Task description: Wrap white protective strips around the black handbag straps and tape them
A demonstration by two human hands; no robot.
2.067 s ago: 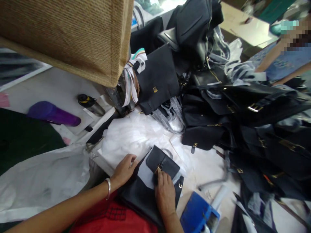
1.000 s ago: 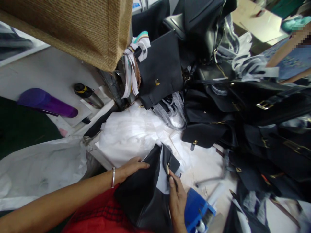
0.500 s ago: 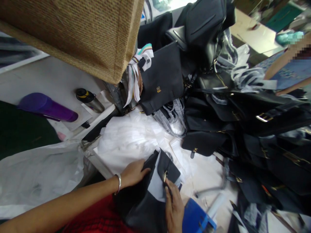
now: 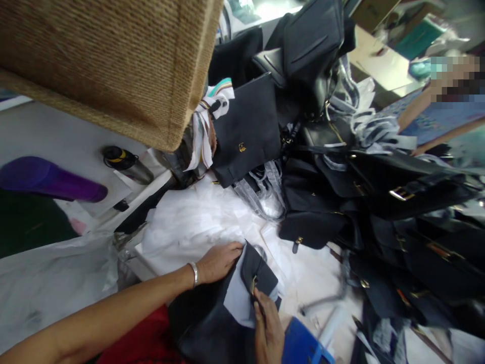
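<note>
A black handbag rests against my lap at the bottom middle, with pale grey lining or paper showing at its mouth. At its upper edge my left hand, a silver bangle on the wrist, pinches the rim. The bag's flap carries a gold-coloured metal fitting. My right hand has its fingers closed on the flap just below that fitting; its fingertips partly hide what they grip.
White tissue sheets lie beyond the bag. Several black bags are heaped behind and to the right. A blue object sits by my right hand. Bottles stand left, below a woven brown box. Another person's arm shows at upper right.
My left hand has moved up along the bag's rim to its top corner. The right hand keeps its hold near the fitting. The whole view has shifted slightly.
</note>
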